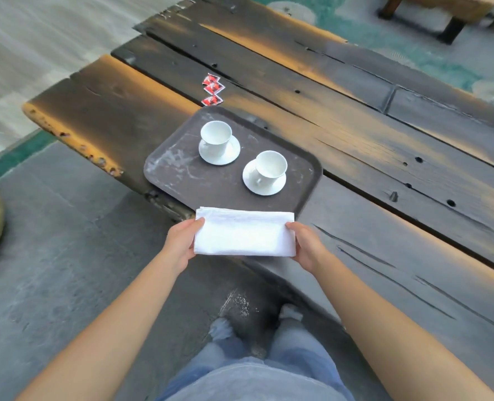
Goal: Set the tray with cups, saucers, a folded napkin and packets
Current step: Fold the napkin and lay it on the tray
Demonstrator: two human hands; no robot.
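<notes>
– Two hands share one load: your left hand [182, 241] and your right hand [306, 244] each pinch a short end of the folded napkin [244, 233]. The thumbs lie on top and the fingers are out of sight beneath, so the white rectangle lies flat without losing its fold.

– You hold it level at the tray's [182, 180] near edge, and its far side overlaps that rim. I cannot tell whether it touches the tray.

– Beyond the napkin, two white sets stand upright on the tray. The far cup [215, 134] sits on the far saucer [219, 156] toward the tray's far left. The near cup [270, 164] sits on the near saucer [264, 186] to the right. The tray's near strip is bare, and that is likely the napkin's spot.

– Just past the tray's far corner, three red packets [212, 89] lie in a row on the dark wooden table [355, 125]. They are not yet on the tray.

– The tray sits at the table's near edge, close to your legs, so your reach is short.
</notes>
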